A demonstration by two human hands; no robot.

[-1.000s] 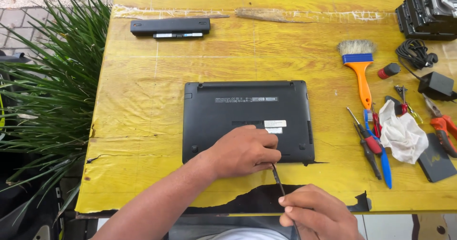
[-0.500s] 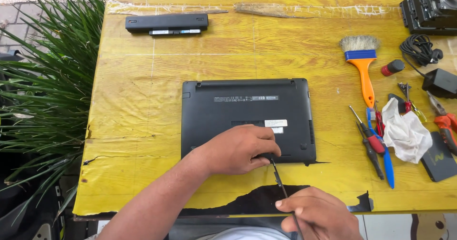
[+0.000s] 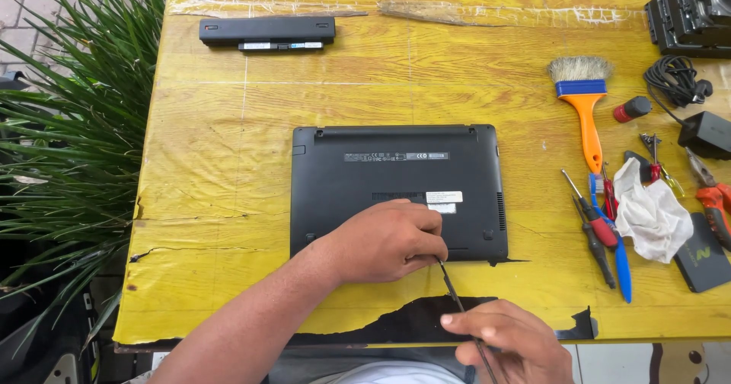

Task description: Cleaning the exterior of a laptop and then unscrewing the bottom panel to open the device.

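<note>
Closest to the table edge, the right hand (image 3: 506,338) has its fingers pinched around a thin dark tool (image 3: 454,296), tip up at the near edge of the black laptop (image 3: 396,190); the left hand (image 3: 388,239) lies curled, knuckles up, on the laptop's underside, holding nothing that I can see; the laptop sits upside down mid-table on the yellow table (image 3: 213,163); off to the right, screwdrivers (image 3: 601,232), a white rag (image 3: 651,213) and an orange-handled brush (image 3: 582,98); at the far left, a long black battery (image 3: 266,31).
</note>
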